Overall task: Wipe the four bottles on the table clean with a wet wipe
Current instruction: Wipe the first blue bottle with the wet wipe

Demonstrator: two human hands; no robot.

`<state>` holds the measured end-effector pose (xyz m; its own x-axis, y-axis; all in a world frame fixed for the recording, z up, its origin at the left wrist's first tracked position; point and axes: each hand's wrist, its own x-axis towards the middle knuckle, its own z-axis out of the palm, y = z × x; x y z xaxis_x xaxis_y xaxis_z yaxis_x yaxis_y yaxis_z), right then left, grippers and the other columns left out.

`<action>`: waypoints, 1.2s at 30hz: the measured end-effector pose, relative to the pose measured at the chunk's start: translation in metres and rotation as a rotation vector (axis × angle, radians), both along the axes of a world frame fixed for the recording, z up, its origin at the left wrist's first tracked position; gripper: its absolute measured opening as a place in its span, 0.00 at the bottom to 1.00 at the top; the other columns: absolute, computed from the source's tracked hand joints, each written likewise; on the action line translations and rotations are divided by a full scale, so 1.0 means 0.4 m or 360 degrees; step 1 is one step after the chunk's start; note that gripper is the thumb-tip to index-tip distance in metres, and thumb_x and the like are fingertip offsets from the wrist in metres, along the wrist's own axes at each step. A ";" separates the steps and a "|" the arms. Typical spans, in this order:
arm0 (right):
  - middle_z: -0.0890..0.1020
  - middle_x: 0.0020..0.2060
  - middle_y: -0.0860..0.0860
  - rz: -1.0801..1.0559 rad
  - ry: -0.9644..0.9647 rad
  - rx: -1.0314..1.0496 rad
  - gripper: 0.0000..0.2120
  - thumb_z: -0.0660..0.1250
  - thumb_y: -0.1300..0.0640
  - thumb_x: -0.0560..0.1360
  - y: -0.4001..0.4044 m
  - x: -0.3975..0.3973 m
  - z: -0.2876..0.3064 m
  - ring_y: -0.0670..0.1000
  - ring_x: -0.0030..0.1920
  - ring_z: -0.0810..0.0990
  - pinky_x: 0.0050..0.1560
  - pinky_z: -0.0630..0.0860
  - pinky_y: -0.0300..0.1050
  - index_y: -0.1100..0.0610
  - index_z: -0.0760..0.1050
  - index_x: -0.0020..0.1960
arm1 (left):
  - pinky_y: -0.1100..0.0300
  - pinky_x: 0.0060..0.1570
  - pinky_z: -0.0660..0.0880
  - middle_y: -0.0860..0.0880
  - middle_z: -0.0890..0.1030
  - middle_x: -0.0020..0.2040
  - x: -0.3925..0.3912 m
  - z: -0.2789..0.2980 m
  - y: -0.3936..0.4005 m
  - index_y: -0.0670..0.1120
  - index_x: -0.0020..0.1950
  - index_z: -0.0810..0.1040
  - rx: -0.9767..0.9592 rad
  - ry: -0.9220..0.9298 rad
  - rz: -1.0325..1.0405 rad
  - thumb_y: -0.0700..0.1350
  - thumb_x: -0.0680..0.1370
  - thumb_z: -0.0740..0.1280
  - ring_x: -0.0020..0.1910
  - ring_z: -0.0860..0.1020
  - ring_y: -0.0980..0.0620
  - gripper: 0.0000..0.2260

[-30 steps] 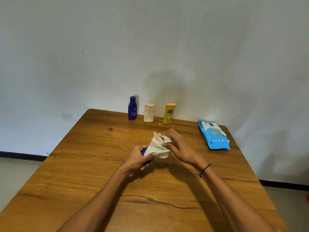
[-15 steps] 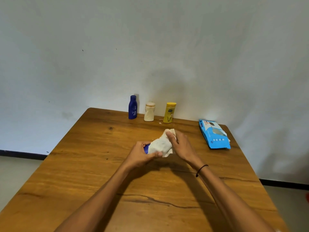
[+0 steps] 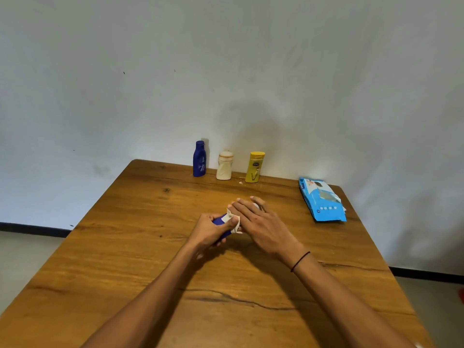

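My left hand [image 3: 213, 228] grips a small blue bottle [image 3: 220, 219] lying sideways over the middle of the table; only a strip of blue shows. My right hand [image 3: 258, 221] lies over the bottle's other end with a white wet wipe [image 3: 233, 220] pressed under its fingers, most of the wipe hidden. At the far edge by the wall stand three bottles in a row: a dark blue bottle [image 3: 199, 159], a cream bottle [image 3: 224, 166] and a yellow bottle [image 3: 255, 167].
A light blue wet-wipe pack [image 3: 322, 200] lies at the far right of the wooden table [image 3: 125, 247]. A long crack runs across the tabletop near me. The wall stands right behind the table's far edge.
The right hand has flattened down over the wipe and bottle, so the wipe that stood up loose is now mostly covered. The left hand keeps its hold and sits slightly lower.
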<state>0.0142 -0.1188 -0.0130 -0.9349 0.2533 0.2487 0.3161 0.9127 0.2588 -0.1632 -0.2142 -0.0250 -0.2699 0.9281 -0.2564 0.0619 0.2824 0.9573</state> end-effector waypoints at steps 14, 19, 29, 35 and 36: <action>0.84 0.57 0.52 -0.1000 0.1759 -0.1535 0.13 0.68 0.59 0.82 0.014 0.010 0.012 0.51 0.56 0.82 0.45 0.77 0.33 0.60 0.79 0.65 | 0.59 0.28 0.76 0.48 0.84 0.37 0.010 -0.007 -0.008 0.46 0.51 0.82 0.0267 0.0108 0.0219 0.67 0.69 0.73 0.31 0.80 0.53 0.25; 0.78 0.63 0.49 -0.1240 0.2112 -0.1809 0.21 0.66 0.68 0.81 0.002 -0.002 0.013 0.48 0.60 0.78 0.50 0.78 0.36 0.57 0.73 0.72 | 0.60 0.28 0.74 0.46 0.82 0.38 -0.003 -0.033 -0.007 0.50 0.61 0.79 0.0284 -0.0042 0.0144 0.63 0.76 0.69 0.31 0.78 0.53 0.21; 0.80 0.60 0.49 -0.1505 0.2618 -0.1676 0.16 0.65 0.66 0.82 0.005 -0.031 0.028 0.51 0.60 0.81 0.54 0.80 0.42 0.57 0.78 0.68 | 0.53 0.38 0.79 0.44 0.83 0.45 -0.008 -0.066 -0.003 0.52 0.68 0.75 0.0340 -0.0427 0.0123 0.60 0.80 0.69 0.37 0.80 0.51 0.20; 0.74 0.72 0.52 -0.0738 0.1504 -0.1318 0.18 0.60 0.59 0.85 -0.091 -0.091 0.022 0.49 0.71 0.73 0.66 0.74 0.35 0.56 0.72 0.75 | 0.45 0.48 0.82 0.45 0.86 0.52 0.030 -0.076 0.015 0.54 0.70 0.75 0.0338 -0.0426 0.0082 0.61 0.81 0.68 0.47 0.85 0.45 0.20; 0.65 0.78 0.51 -0.0631 0.1280 -0.1256 0.20 0.58 0.54 0.86 -0.113 -0.104 0.011 0.47 0.77 0.65 0.73 0.68 0.39 0.53 0.69 0.78 | 0.43 0.52 0.82 0.46 0.86 0.56 0.037 -0.075 0.019 0.55 0.70 0.76 0.0370 -0.0440 0.0107 0.58 0.82 0.68 0.52 0.86 0.44 0.18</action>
<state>-0.0273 -0.1638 -0.0088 -0.4047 0.8348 0.3732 0.4265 0.5333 -0.7306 -0.1483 -0.2066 -0.0551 -0.2822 0.9528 -0.1121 -0.2193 0.0497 0.9744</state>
